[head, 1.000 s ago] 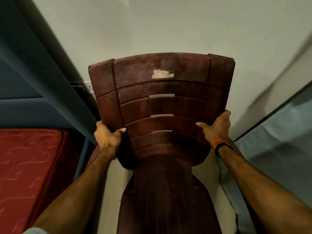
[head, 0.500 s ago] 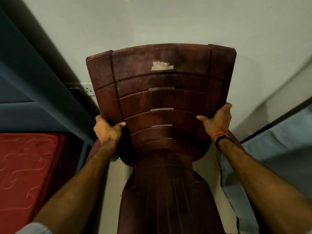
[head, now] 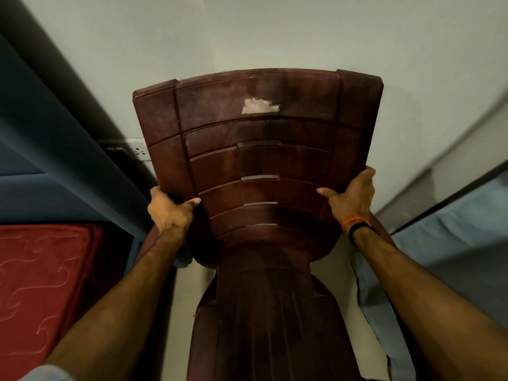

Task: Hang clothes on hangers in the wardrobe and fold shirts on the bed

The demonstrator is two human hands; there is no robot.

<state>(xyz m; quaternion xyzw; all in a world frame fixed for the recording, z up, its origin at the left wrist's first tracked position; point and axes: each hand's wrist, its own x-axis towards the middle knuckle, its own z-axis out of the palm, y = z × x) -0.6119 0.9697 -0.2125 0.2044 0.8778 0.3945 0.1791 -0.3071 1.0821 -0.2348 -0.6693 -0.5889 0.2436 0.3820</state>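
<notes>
Brown plastic chair held up before pale wall, between red mattress and blue-sheeted bed. Left hand and right hand grip backrest edges, fingers curled round.

A brown plastic chair stands before a pale wall, a white socket plate beside it.

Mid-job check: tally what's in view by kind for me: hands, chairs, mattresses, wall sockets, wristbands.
Hands: 2, left hand and right hand, both gripping the chair back
Brown plastic chairs: 1
Red mattresses: 1
Wall sockets: 1
Wristbands: 2, orange wristband and black wristband
Total: 7
</notes>
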